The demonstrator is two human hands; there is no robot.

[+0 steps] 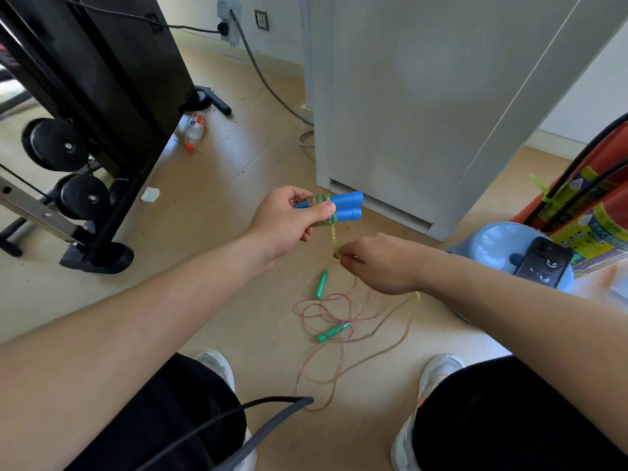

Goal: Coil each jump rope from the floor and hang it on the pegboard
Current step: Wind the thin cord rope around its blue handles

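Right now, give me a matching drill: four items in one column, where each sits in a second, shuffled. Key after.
Items
1. blue handles
2. yellow rope
3. green handles
4. phone

Places
A. pinched by the right hand
B. resting on the light-blue plastic object
C. held together in the left hand
D. lying loose on the floor, ahead of the shoes

Pairs: 1-C, 2-A, 3-D, 4-B
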